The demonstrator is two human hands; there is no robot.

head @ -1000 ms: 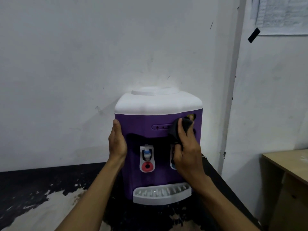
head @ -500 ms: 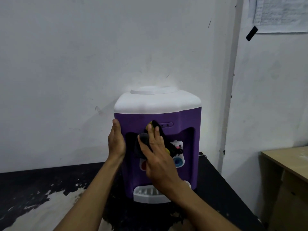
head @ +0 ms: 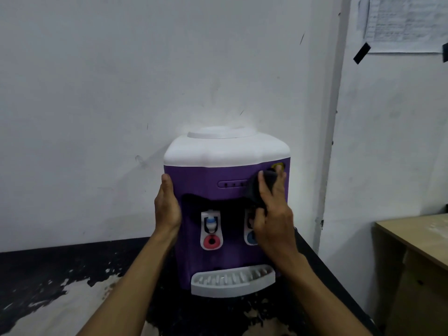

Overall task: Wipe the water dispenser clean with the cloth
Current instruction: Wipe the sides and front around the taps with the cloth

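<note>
The water dispenser (head: 201,187), purple-bodied with a white top (head: 225,154), stands upright on a black table (head: 48,270) whose paint is worn away in pale patches in front of the dispenser and to its left. Its back is close to a white wall (head: 121,93).

The left hand (head: 167,207) lies flat against the dispenser's left side, fingers straight and together and pointing up, gripping nothing. The right hand (head: 274,224) is on the dispenser's front, at its upper right. It holds a dark cloth (head: 254,190) bunched between thumb and fingers and presses it against the purple panel. The cloth covers the right end of the slim indicator strip (head: 230,184). A small yellow patch (head: 277,166) shows just above the fingertips; whether it belongs to the cloth or the dispenser cannot be told.

Lower on the dispenser's front, the red tap (head: 211,241) is in full view. The blue tap (head: 251,236) is partly hidden behind the right hand. The white drip tray (head: 232,280) juts out at the dispenser's base.

To the right of the dispenser, well apart, stands a wooden desk (head: 417,236). High above it a printed sheet (head: 407,23) is fixed to the wall with black tape (head: 362,53).
</note>
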